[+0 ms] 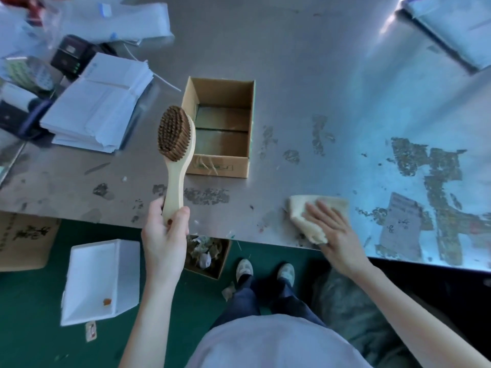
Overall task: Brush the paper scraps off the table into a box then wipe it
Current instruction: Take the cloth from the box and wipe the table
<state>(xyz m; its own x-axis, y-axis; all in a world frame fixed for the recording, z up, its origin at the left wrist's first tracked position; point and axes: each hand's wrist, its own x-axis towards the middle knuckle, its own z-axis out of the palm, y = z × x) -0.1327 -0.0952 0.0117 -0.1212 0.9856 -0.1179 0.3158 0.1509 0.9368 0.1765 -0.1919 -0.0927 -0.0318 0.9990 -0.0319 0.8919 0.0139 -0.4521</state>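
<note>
Closest, a grey shirt (pixel 279 341) is seen. Down by the shoes (pixel 265 270), a box (pixel 212 273) of paper scraps (pixel 203 252) is tucked under the table (pixel 292 62) edge. The brush (pixel 174 134) is held up by the left hand (pixel 164 243), fingers curled round its handle. The cloth (pixel 310 216) is pressed flat by the right hand (pixel 334 232), fingers spread. Firm, long wipes should be made. Farther back, an empty carton (pixel 220 128) and a paper stack (pixel 98 107) could be bumped

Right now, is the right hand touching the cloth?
Touching. The head view shows the right hand lying flat on the cloth, its straight fingers covering part of it.
</note>
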